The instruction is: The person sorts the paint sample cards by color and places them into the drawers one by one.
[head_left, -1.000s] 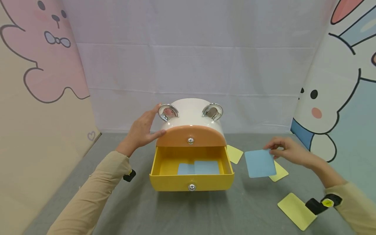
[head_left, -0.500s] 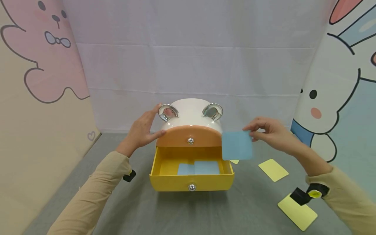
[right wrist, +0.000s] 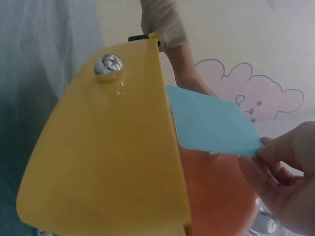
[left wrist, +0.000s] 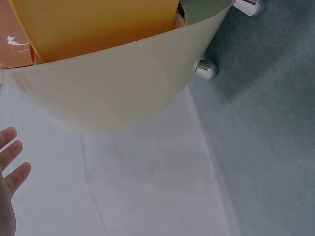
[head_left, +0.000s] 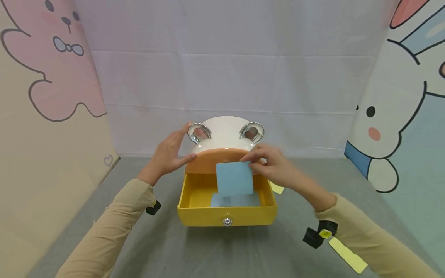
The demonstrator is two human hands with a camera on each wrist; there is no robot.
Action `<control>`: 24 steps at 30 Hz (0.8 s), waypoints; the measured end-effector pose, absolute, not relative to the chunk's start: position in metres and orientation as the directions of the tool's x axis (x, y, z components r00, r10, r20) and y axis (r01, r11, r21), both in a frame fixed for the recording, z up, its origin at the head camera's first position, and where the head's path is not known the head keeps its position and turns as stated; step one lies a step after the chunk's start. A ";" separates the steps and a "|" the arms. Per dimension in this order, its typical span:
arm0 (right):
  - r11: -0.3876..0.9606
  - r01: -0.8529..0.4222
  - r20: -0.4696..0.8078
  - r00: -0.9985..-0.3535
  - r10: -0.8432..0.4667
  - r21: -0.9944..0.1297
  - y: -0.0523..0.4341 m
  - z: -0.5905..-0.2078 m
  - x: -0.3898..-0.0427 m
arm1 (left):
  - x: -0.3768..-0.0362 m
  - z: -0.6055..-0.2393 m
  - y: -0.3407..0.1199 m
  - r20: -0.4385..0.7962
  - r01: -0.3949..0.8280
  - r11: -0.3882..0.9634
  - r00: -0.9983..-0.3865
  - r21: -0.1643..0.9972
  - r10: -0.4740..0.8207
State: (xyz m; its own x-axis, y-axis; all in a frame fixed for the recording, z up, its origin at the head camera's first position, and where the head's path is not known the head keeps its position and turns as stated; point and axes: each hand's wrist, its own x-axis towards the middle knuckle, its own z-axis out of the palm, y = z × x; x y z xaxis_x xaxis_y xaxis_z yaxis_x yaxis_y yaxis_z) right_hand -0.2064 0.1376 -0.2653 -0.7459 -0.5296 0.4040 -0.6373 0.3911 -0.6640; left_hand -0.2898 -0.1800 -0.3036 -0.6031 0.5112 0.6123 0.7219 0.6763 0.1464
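Pinching a blue card (head_left: 234,178) above the open yellow drawer (head_left: 226,215), the right hand (head_left: 274,166) should lower it flat toward six o'clock while the left hand (head_left: 168,154), fingers spread, steadies the cabinet (head_left: 224,137).

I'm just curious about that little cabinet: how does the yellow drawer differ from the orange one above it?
The yellow drawer is pulled out and open, with blue cards lying inside; the orange drawer is pushed in. The yellow front is straight-topped, the orange front arched. Both belong to the same white cabinet.
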 end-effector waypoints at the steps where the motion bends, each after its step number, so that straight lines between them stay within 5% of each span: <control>1: 0.394 -0.632 0.399 -0.750 -0.527 -0.667 0.131 -0.267 -0.205 | -0.290 -0.304 -0.180 0.612 0.722 0.676 -0.604 0.148 0.511; 10: 0.340 -0.651 0.424 -0.726 -0.542 -0.679 0.091 -0.288 -0.195 | -0.289 -0.303 -0.180 0.608 0.721 0.677 -0.606 0.148 0.513; 24: 0.423 -0.544 0.277 -0.792 -0.543 -0.725 0.065 -0.304 -0.188 | -0.289 -0.304 -0.181 0.597 0.708 0.689 -0.624 0.157 0.505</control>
